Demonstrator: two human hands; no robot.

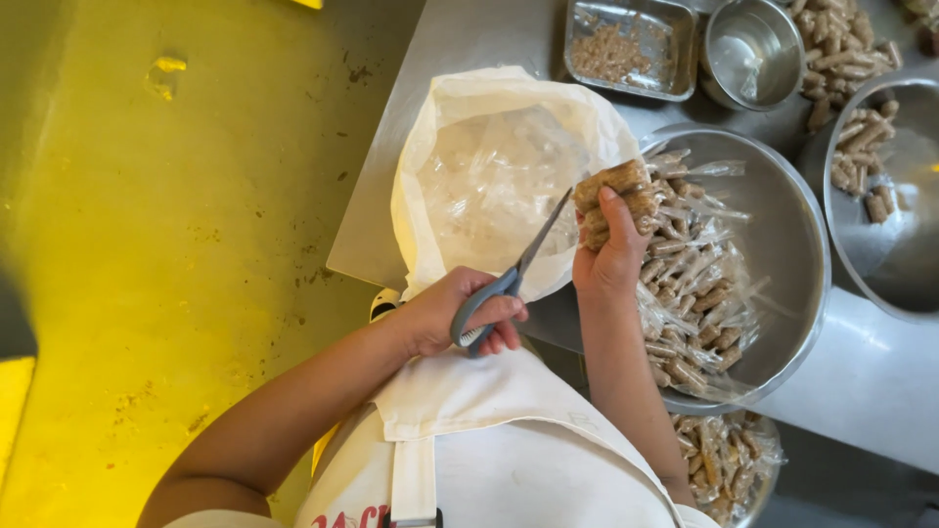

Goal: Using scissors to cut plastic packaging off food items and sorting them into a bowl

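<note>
My left hand [460,313] grips grey-handled scissors [518,269], blades pointing up and right toward a clear-wrapped packet of brown sticks [616,186]. My right hand [608,256] holds that packet upright, just over the edge of a white sack [430,166] that has crumpled clear wrappers inside. The scissor tip is almost at the packet's left end. To the right, a large steel bowl [804,244] holds several more wrapped packets [694,284].
A second bowl of wrapped packets [729,460] sits at the bottom right. A steel bowl [915,264] with unwrapped sticks, a small steel cup [753,49], a crumb-filled tray [626,44] and a loose stick pile [841,49] stand on the steel table [469,29]. Yellow floor [176,244] lies to the left.
</note>
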